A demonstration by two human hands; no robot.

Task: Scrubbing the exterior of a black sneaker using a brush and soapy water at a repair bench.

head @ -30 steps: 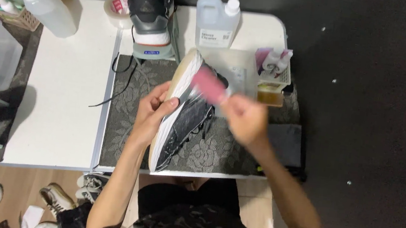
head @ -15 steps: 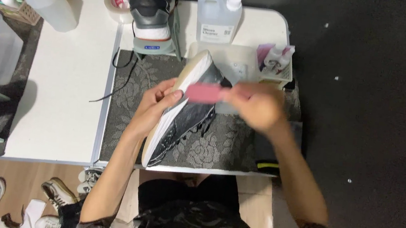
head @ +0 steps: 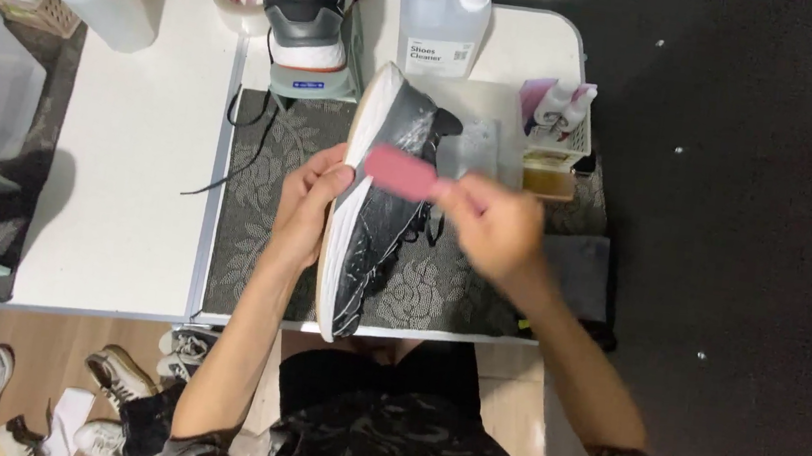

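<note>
mid-scrub at frame centre over the floral mat (head: 255,232), our left hand (head: 313,203) grips the black sneaker (head: 383,206) on its side, our right hand (head: 491,229) clasps the pink brush (head: 400,172) against its upper, so we judge steady, short strokes come next.

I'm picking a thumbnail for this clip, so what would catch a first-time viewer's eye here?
First the black sneaker with a white sole, tipped on its side over the patterned mat at the table's middle, steadied by the left hand. Next the pink brush in the right hand, laid across the shoe's upper. Behind, at the table's far edge, stand a second shoe and a clear jug.
</note>
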